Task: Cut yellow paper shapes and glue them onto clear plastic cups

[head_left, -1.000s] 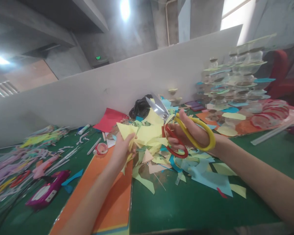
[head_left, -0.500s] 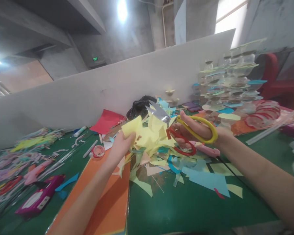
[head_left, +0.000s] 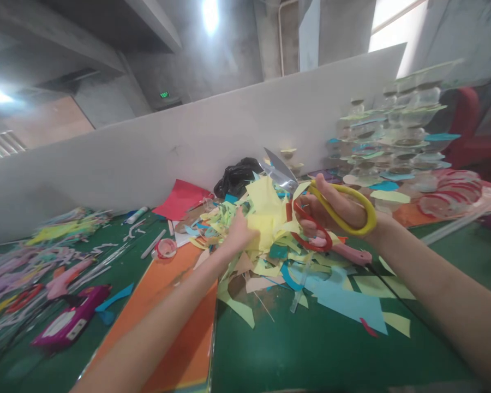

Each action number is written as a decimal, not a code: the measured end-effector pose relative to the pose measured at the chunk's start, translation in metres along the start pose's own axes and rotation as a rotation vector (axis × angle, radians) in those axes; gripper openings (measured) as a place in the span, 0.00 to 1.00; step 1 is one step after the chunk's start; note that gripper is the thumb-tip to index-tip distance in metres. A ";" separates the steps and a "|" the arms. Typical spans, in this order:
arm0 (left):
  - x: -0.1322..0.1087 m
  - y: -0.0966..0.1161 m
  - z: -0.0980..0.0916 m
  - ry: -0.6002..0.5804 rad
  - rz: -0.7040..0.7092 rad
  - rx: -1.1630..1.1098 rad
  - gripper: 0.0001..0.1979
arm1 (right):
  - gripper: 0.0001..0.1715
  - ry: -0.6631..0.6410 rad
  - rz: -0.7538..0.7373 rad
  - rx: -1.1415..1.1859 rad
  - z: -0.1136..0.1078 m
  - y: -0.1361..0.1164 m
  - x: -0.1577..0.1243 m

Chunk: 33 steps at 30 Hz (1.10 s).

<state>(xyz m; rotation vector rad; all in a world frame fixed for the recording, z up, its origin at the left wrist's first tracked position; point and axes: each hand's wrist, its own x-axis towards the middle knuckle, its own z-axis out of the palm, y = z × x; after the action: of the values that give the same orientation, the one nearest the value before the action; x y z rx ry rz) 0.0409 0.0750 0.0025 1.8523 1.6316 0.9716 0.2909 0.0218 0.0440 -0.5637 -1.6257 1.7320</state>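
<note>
My right hand (head_left: 335, 210) grips large scissors (head_left: 311, 207) with one yellow and one red handle loop, the steel blades (head_left: 280, 169) pointing up and left. A piece of yellow paper (head_left: 268, 215) sits right at the blades, and my left hand (head_left: 239, 234) pinches it from the left. Both hands hover over a heap of paper scraps (head_left: 294, 267), yellow, blue and beige, on the green table (head_left: 311, 349).
An orange sheet (head_left: 175, 316) lies under my left forearm. A tape roll (head_left: 166, 248), a red sheet (head_left: 182, 199) and a black bag (head_left: 237, 177) sit near the white partition (head_left: 167, 147). Stacked glass cups (head_left: 388, 136) stand at right. A magenta tool (head_left: 69, 322) lies at left.
My left hand has slid right along the yellow paper, closer to the scissors. The scissors have risen a little and tipped more upright.
</note>
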 end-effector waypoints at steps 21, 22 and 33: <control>0.010 0.011 0.005 0.022 -0.001 0.126 0.18 | 0.34 0.045 0.015 -0.086 0.014 -0.004 0.001; 0.009 0.011 0.002 0.013 0.011 0.094 0.13 | 0.35 0.044 0.022 -0.087 0.014 -0.005 0.000; -0.040 0.044 -0.115 0.169 0.077 -0.207 0.24 | 0.40 -0.054 -0.064 0.058 0.018 -0.012 -0.007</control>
<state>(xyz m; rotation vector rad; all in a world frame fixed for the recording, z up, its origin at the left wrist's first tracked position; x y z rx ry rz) -0.0208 0.0173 0.1004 1.7436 1.4980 1.3094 0.2853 0.0043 0.0570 -0.4368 -1.6077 1.7543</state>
